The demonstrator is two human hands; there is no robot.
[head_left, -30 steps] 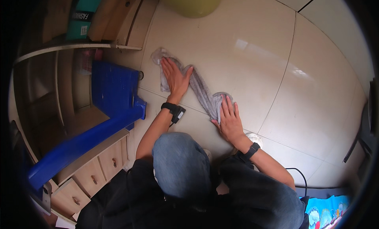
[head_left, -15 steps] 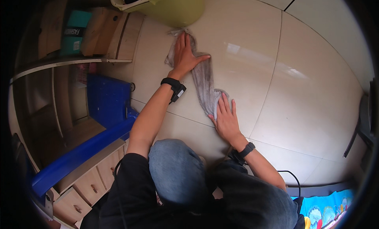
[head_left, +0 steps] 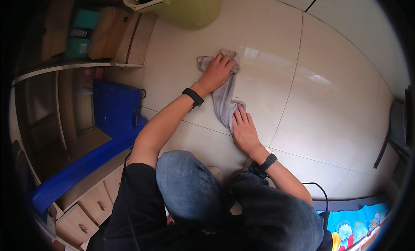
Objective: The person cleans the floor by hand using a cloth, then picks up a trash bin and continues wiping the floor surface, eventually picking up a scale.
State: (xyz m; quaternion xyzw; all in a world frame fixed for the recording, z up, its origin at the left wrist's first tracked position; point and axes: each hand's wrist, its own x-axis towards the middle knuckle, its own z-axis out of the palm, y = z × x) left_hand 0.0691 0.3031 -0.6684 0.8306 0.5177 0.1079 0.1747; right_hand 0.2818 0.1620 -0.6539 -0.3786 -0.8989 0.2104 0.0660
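Observation:
A greyish, stained cleaning cloth (head_left: 223, 92) lies stretched and crumpled on the tiled floor. My left hand (head_left: 215, 73) is closed over its far end, with bunched fabric showing around the curled fingers. Nearer to me, my right hand (head_left: 245, 129) has its fingers pressed together on the cloth's near end, where a fold sticks out beside them. Part of that end is hidden beneath the hand. Both wrists wear black bands.
A yellow-green bin (head_left: 194, 9) stands at the far edge. To the left are a wooden shelf (head_left: 78, 66) with boxes, a blue metal piece (head_left: 116, 106) and wooden drawers (head_left: 97, 205). Glossy beige tiles (head_left: 328, 121) spread rightward, toward a black object (head_left: 395, 134) at the rim.
My left hand has moved right and nearer, its spread fingers now curled around the cloth. The cloth's far end has come away from the bin and bunched up. My right hand has barely shifted.

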